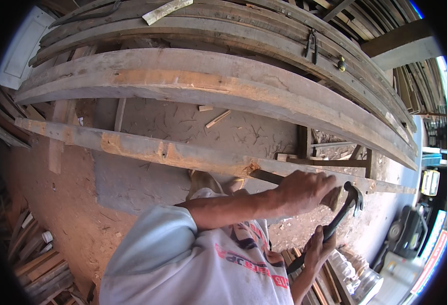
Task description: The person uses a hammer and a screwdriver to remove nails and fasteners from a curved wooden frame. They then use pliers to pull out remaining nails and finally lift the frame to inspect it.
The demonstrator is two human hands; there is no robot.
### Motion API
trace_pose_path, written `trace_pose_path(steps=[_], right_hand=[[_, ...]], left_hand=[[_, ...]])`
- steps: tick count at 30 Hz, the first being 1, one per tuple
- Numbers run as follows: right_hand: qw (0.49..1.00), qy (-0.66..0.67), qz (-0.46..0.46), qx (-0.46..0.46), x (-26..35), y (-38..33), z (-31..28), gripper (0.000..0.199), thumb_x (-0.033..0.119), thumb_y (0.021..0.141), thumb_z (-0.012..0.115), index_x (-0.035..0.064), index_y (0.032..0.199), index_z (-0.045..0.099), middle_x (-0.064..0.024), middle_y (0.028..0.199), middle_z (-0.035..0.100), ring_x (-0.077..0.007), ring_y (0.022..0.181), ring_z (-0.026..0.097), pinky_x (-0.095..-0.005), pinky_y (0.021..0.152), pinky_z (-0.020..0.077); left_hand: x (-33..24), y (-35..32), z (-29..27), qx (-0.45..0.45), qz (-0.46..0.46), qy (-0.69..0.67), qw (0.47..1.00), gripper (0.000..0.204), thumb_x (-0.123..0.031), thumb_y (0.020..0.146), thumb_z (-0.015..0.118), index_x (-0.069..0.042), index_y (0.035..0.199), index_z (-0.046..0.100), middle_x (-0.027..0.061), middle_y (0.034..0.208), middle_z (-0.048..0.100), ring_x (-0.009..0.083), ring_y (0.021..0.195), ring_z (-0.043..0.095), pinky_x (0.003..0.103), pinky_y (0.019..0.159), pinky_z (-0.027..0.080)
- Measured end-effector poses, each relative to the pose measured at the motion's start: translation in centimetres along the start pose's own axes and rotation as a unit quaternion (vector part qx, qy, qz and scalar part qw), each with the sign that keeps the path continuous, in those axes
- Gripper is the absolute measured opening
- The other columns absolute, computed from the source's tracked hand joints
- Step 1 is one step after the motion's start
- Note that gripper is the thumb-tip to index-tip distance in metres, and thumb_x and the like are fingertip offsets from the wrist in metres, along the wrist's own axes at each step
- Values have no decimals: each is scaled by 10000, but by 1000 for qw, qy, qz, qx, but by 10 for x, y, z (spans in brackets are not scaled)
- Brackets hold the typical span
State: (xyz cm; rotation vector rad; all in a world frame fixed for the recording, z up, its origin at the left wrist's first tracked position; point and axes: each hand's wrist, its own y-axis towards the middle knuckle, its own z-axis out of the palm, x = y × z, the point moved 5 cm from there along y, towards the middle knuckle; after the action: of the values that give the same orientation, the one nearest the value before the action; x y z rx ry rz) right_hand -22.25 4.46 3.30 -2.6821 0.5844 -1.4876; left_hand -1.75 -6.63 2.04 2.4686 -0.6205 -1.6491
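My left hand [305, 192] is closed around a chisel [268, 176]. Its dark blade points left, with the tip at a chipped, splintered notch [252, 168] in a long wooden beam [198, 161]. The butt of the chisel's wooden handle sticks out on the right of the fist. Lower down, my right hand [319, 250] grips the dark handle of a claw hammer [353, 197]. The hammer's metal head is raised just right of the chisel's butt, apart from it. My left forearm crosses in front of my body, below the beam.
Beyond the notched beam lies a thicker beam [193, 81]. Pincers [311, 46] and a small yellow-and-black object [341, 64] rest on stacked boards behind it. Wood chips litter the floor between the beams. Scrap wood [43, 264] is piled at lower left, and a dark motorcycle [404, 231] stands at right.
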Motion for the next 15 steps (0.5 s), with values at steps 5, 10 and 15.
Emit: trace_pose_path(steps=[5, 10, 15], right_hand=[[999, 38, -4, -18, -17, 1, 1, 347, 340, 1040, 691, 30, 1004, 540, 25, 605, 451, -63, 442, 432, -242, 396, 349], [998, 50, 5, -47, -27, -8, -6, 315, 318, 1060, 664, 32, 1011, 541, 24, 602, 452, -57, 447, 421, -243, 395, 340], [995, 72, 11, -60, -36, -16, -10, 274, 288, 1070, 649, 37, 1024, 549, 30, 608, 452, -55, 451, 419, -241, 395, 340]], left_hand=[[17, -37, 87, 154, 92, 90, 980, 277, -111, 911, 660, -58, 1151, 533, 138, 881, 669, 306, 753, 747, 431, 572, 615], [8, -42, 74, 174, 119, 103, 972, 295, -208, 915, 694, -96, 1151, 556, 133, 1036, 617, 279, 966, 735, 391, 666, 624], [-9, -41, 48, 164, 133, 26, 977, 473, -303, 833, 834, -103, 1178, 580, 107, 950, 625, 276, 808, 745, 380, 596, 627]])
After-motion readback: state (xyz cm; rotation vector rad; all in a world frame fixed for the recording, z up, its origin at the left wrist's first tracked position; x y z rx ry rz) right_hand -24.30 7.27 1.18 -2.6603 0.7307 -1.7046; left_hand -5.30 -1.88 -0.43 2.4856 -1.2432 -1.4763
